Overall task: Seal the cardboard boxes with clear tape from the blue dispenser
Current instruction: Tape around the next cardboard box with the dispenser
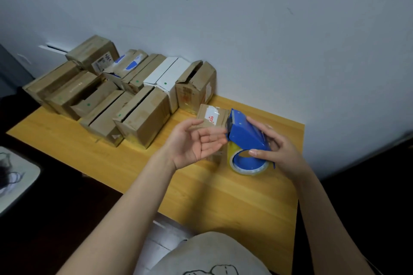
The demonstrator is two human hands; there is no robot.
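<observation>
From my remote seat I see the right hand (pixel 277 148) gripping the dispenser (pixel 247 133), fingers curled over its blue back and the thumb lying along the lower edge by the tape roll (pixel 249 166). The roll hangs under the blue shell, low over the table (pixel 111 154). The dispenser's cutter end sits at the top right edge of a small box (pixel 212 117), which stands on the table near the right end of the stack.

The left hand (pixel 196 140) is open, palm turned up and inward, fingers relaxed and reaching toward the cutter. It holds nothing. It covers the box's front, and I cannot tell whether it touches the box.

The small box carries a white label with red print on top.

Behind and to the left, more boxes (pixel 134 105) crowd the table against the wall (pixel 245 29), several with loose flaps. One of them is white (pixel 167 78).
</observation>
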